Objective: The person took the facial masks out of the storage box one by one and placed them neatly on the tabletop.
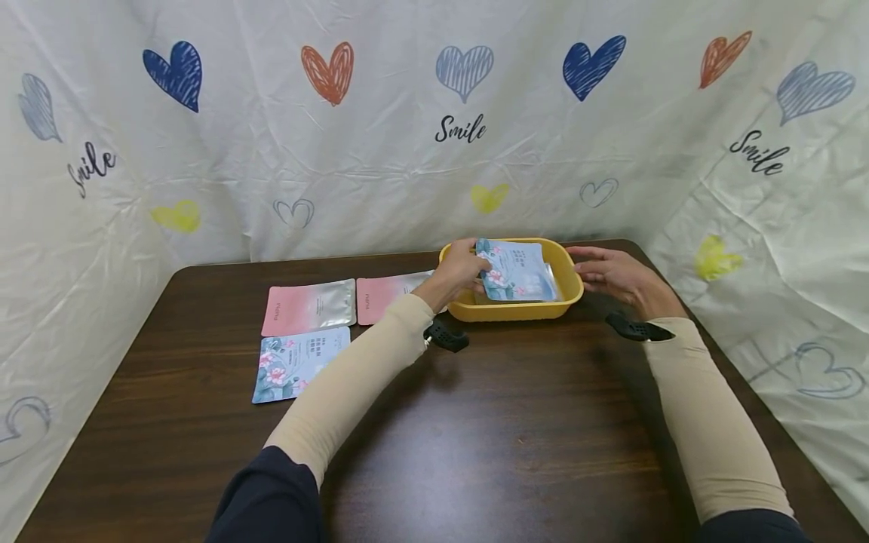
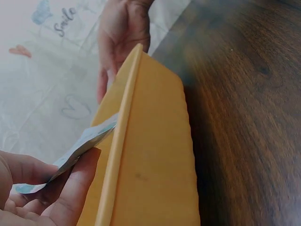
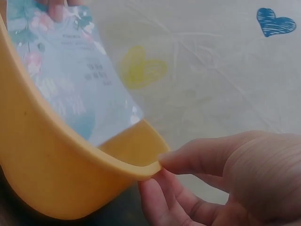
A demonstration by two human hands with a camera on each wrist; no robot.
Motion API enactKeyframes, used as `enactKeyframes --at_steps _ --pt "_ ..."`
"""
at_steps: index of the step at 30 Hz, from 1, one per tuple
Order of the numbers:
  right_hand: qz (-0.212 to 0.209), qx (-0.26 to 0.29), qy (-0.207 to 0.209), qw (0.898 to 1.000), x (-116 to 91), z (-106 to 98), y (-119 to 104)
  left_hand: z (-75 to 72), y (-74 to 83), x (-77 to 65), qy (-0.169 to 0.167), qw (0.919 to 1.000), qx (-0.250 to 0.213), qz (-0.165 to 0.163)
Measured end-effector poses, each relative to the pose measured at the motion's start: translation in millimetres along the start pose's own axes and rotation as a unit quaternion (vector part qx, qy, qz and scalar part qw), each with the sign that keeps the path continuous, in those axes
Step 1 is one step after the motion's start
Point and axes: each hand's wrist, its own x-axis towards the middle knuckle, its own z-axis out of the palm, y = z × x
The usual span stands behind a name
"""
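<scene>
Sachet [image 1: 514, 264], pale blue with pink flowers, one: tilted over the yellow tray [image 1: 509, 312], one end dipping inside the rim, the other in the left hand [image 1: 458, 270]. Left fingers: pinching the sachet, thumb on one face, fingers on the other. Right hand [image 1: 621, 277]: thumb and fingers pinching the tray's rim at the opposite end. Silver-edged packet [image 1: 554, 285], mostly covered, in the tray beneath the sachet. Handling, as judged: lower the sachet flat and square, release only once it clears the wall; a light pinch on the rim should stop the tray sliding or tipping. Dark wood-grained worktop [image 1: 516, 437], bearing also: pink-and-silver sachet [image 1: 308, 309]; second pink-and-silver sachet [image 1: 380, 296], just beside it, partly behind the left arm; matching floral sachet [image 1: 299, 362], nearer the person. Views: head alone records those three and the packet; left wrist alone gives the held sachet nearly edge-on; right wrist shows the thumb meeting the rim, unclear from the head. Backdrop: white heart-printed cloth [image 1: 380, 151].
</scene>
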Motion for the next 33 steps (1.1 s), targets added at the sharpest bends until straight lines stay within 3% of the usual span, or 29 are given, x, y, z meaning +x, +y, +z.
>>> enactKeyframes --at_steps 13,25,33 --pt "-0.004 0.019 0.007 1.000 -3 1 0 -28.0 0.6 -5.3 -0.003 0.9999 -0.013 0.007" --pt "-0.001 0.003 0.010 1.000 -1 1 2 -43.3 1.1 -10.9 0.000 1.0000 -0.003 0.003" --pt "-0.002 0.013 0.005 1.000 -2 1 0 -54.2 2.4 -17.5 0.000 0.9998 -0.019 0.005"
